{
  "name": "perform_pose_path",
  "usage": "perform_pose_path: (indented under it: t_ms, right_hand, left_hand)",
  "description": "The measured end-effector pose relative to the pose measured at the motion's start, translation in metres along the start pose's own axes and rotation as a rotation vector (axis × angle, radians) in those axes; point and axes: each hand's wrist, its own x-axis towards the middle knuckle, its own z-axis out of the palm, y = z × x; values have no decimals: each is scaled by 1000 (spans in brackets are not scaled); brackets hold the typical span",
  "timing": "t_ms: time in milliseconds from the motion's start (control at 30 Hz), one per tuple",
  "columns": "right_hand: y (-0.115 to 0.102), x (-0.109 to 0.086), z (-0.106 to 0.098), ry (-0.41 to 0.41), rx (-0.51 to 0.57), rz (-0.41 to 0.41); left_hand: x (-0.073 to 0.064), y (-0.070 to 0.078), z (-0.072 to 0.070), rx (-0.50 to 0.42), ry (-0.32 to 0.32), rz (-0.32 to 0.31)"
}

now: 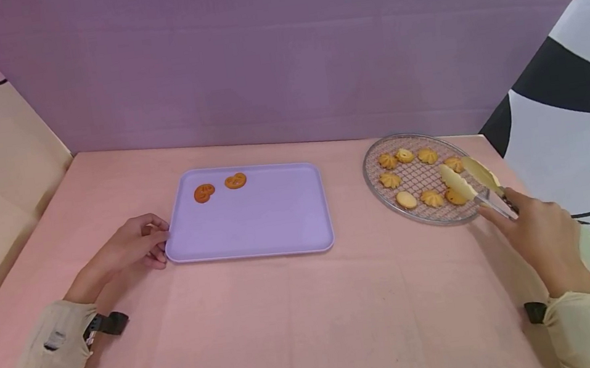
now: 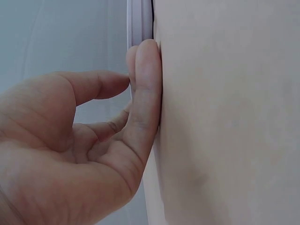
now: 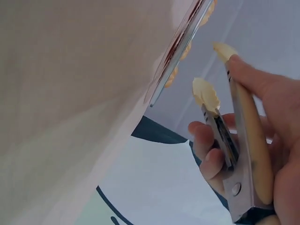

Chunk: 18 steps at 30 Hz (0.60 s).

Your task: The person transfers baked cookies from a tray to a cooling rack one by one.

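Observation:
A lavender tray [image 1: 256, 226] lies on the pink cloth, with two brown pretzel-shaped cookies [image 1: 204, 193] near its far left corner. My left hand [image 1: 135, 245] pinches the tray's near left edge, thumb and fingertips at the rim [image 2: 140, 21]. At the right, my right hand [image 1: 544, 232] holds metal tongs [image 1: 487, 180] with cream-coloured tips. The tips stand apart, above the right part of a round mesh rack [image 1: 419, 179]. In the right wrist view no cookie shows between the tips. Several golden cookies [image 1: 433, 198] sit around the rack, some partly hidden by the tongs.
A purple backdrop [image 1: 256, 58] rises behind the table. Printed panels stand at the left and right sides. A stretch of pink cloth [image 1: 348, 202] separates the tray from the rack. Both wrists carry black straps [image 1: 109, 324] by the sleeves.

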Motion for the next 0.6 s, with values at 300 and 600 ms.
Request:
perform_pose_path:
  t_ms: [300,600]
  right_hand:
    - [-22,-4,-3,-38,37,-64]
    - [-56,-8,-10,-20,58,-171]
  left_hand:
    - [2,0,2,1,-9,11]
    - [1,2,1,15,-7,18]
